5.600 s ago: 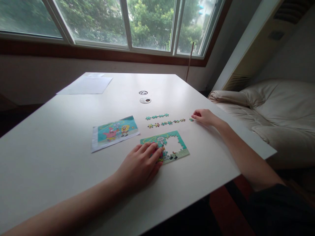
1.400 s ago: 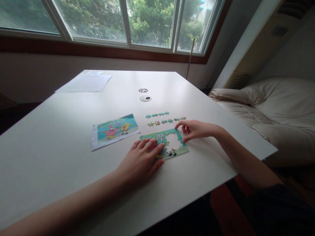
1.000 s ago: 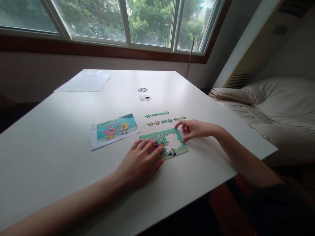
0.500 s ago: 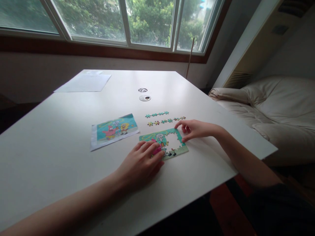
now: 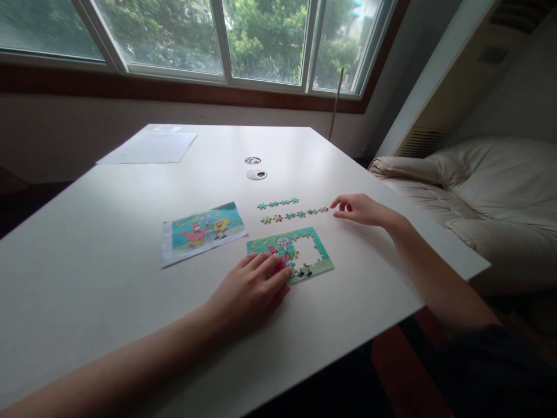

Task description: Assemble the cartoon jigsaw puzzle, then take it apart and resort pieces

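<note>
A partly assembled cartoon jigsaw puzzle (image 5: 304, 255) lies on the white table (image 5: 108, 244), with a white gap in its right half. My left hand (image 5: 250, 290) lies flat on its lower left corner, fingers spread. Two short rows of loose puzzle pieces (image 5: 289, 212) sit just beyond the puzzle. My right hand (image 5: 359, 209) hovers low at the right end of the nearer row, fingers loosely curled and apart, index finger extended toward the last piece, holding nothing. A printed reference picture (image 5: 202, 231) lies to the left of the puzzle.
A white sheet of paper (image 5: 150, 146) lies at the table's far left. Two round cable grommets (image 5: 256, 168) sit in the table's middle. A cream sofa (image 5: 478, 197) stands to the right, and windows (image 5: 217, 40) run behind the table.
My right hand has left the puzzle's upper right corner and moved up and right to the end of the loose-piece row. The left hand stays on the puzzle.
</note>
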`<state>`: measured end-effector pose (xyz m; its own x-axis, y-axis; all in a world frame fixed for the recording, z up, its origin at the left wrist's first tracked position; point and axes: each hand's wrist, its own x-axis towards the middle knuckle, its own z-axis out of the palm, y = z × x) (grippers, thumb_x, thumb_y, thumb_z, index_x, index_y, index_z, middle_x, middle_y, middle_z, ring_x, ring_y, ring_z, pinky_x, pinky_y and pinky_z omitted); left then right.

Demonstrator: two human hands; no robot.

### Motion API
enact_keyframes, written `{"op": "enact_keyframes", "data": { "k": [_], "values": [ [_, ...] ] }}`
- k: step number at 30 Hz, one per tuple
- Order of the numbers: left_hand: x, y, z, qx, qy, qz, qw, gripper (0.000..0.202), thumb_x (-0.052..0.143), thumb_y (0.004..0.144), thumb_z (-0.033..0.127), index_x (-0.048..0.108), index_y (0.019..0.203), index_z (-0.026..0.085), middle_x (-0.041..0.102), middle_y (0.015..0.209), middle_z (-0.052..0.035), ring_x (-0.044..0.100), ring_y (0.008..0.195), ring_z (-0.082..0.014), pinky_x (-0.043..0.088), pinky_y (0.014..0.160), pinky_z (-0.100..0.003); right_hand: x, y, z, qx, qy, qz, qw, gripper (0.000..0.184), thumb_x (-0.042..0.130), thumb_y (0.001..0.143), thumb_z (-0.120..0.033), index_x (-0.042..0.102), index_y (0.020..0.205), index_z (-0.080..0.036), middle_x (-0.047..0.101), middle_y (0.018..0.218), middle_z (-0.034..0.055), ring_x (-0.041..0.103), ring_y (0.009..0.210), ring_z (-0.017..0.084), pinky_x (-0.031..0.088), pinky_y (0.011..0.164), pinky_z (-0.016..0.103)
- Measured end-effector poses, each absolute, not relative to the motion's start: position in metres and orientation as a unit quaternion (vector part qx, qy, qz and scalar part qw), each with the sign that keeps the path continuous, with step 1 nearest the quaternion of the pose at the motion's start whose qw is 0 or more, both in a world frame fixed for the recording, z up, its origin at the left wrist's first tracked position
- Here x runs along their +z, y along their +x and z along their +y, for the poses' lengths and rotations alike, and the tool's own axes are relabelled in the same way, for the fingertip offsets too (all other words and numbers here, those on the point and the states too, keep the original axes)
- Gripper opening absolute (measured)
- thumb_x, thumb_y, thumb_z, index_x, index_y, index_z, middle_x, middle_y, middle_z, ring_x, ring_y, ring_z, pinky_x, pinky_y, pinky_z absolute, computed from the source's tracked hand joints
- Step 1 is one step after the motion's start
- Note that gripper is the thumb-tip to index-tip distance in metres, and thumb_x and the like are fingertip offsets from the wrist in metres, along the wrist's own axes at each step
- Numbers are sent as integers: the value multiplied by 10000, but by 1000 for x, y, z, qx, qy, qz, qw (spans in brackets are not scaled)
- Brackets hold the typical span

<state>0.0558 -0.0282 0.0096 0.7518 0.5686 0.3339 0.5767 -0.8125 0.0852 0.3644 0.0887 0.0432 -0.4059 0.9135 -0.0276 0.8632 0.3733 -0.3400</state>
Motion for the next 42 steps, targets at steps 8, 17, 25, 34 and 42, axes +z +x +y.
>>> {"op": "enact_keyframes", "data": {
  "k": [8, 17, 25, 34, 42],
  "values": [
    [11, 56, -28, -183, -936, -302, 10, 237, 432, 861, 210, 575, 1049, 201, 584, 1018, -98, 544, 926, -229, 456, 787, -399, 24, 375, 106, 132, -558, -812, 107, 314, 535, 774, -342, 631, 1031, -189, 625, 831, 34, 530, 662, 128, 408, 659, 247],
    [8, 56, -27, -176, -937, -302, 7, 242, 423, 866, 217, 566, 1060, 199, 577, 1034, -97, 535, 930, -232, 454, 790, -406, 19, 356, 103, 100, -530, -827, 155, 243, 582, 745, -347, 704, 899, -204, 610, 844, 37, 521, 645, 120, 409, 667, 242],
    [10, 56, -28, -173, -937, -303, 5, 242, 413, 872, 219, 566, 1058, 189, 576, 1038, -100, 529, 934, -238, 456, 788, -411, 18, 349, 103, 103, -519, -833, 163, 260, 584, 748, -342, 693, 921, -181, 619, 838, 42, 529, 656, 120, 412, 684, 241],
    [11, 57, -27, -181, -936, -301, 9, 231, 431, 861, 219, 573, 1042, 196, 582, 1016, -96, 538, 921, -235, 458, 782, -408, 26, 346, 99, 124, -562, -810, 109, 160, 579, 746, -284, 669, 817, -172, 646, 763, 24, 565, 678, 123, 408, 630, 212],
    [10, 57, -27, -177, -936, -303, 8, 235, 415, 870, 223, 576, 1039, 194, 579, 1018, -95, 532, 922, -233, 454, 786, -410, 25, 352, 101, 194, -564, -797, 97, 170, 589, 701, -255, 649, 838, -174, 654, 786, 24, 576, 705, 124, 423, 628, 203]
  ]
}}
